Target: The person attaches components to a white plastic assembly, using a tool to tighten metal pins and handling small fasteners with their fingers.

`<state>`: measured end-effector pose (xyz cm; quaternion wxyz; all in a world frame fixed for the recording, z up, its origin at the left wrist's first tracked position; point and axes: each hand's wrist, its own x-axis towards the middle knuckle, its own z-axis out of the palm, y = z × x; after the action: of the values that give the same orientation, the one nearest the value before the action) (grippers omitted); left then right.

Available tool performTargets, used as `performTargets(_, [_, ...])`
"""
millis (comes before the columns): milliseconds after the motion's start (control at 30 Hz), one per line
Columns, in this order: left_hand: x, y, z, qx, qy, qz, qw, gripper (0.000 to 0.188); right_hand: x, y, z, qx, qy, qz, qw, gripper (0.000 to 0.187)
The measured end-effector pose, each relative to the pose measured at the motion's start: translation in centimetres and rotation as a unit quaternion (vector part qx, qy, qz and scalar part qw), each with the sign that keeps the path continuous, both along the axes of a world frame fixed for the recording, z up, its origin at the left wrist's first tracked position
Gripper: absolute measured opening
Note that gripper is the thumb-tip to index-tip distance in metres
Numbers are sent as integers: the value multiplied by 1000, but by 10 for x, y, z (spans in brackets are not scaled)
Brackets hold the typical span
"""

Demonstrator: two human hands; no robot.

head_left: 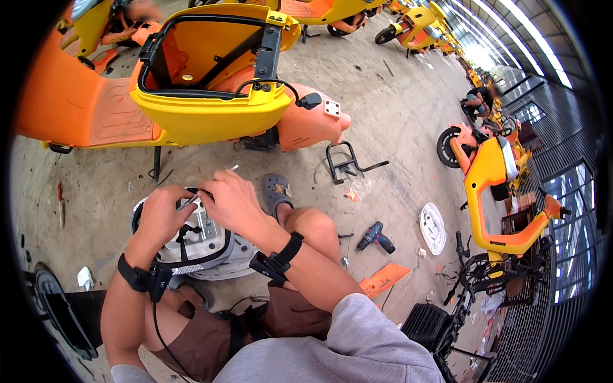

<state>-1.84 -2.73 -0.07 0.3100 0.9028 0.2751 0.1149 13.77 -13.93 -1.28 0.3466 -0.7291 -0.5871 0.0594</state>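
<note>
A white-and-grey plastic scooter lid (211, 246) rests low in front of me, between my legs. A black rubber seal (225, 255) runs around its rim. My left hand (165, 214) is closed at the lid's far edge, its fingertips pinching the seal. Beside it, my right hand (233, 203) is closed with the fingers bent down to the same spot. A slim metal tool (189, 202) shows between the hands, and a pale tip sticks out past the right knuckles. The fingers hide much of the tool, and its kind is unclear.
A yellow-and-orange scooter (211, 115) with an uncovered storage box stands ahead. On the floor to the right lie a cordless drill (377, 237), a black metal bracket (345, 163), a white oval cover (433, 228) and an orange panel (385, 281). A screwdriver (60, 205) lies left.
</note>
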Motion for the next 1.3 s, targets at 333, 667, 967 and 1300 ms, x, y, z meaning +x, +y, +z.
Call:
performTargets(333, [7,-5,6,89,-163,44,982,28,-3,5,3,-64,42,-29,997,17])
performTargets(667, [2,-3,21,-97,-18,-9,995,28,-2,3,-4,-43,66,-16,997,15])
performTargets(967, [4,2,5,54,-98,12,994,29,7,4,4,-86,25,-11,996,21])
performTargets(1300, [1,8,5,-49,-21,-53,997,43,4,4,-4,-80,173,-4,982,24])
